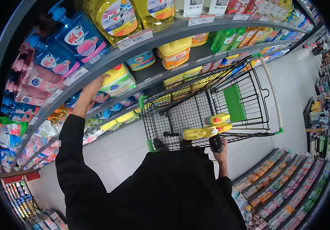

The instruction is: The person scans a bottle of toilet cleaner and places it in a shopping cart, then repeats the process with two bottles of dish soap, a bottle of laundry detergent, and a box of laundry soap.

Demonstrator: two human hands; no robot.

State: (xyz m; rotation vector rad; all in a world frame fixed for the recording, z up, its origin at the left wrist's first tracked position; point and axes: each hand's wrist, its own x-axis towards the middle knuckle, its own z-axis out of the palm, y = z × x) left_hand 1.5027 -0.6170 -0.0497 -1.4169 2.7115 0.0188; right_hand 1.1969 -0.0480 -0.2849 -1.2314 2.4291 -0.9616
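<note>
My left hand [97, 83] reaches into the middle shelf and grips the near side of a yellow detergent jug with a green-and-white label [117, 79]. Some of its fingers are hidden behind the jug. My right hand [221, 152] is closed on a small black oval object [216, 143] that looks like a car key, by the near side of a shopping cart [180, 119]. Inside the cart lie yellow bottles, one long one [197, 133] on its side and others with red caps [220, 118] beside it.
Shelves [157, 32] curve along the left and top, with blue pump bottles [76, 34], yellow dish soap [115, 19] and price tags. The cart has a green panel [234, 102] and pale handle [272, 92]. Another stocked shelf [283, 184] stands at the lower right, over a tiled floor [115, 147].
</note>
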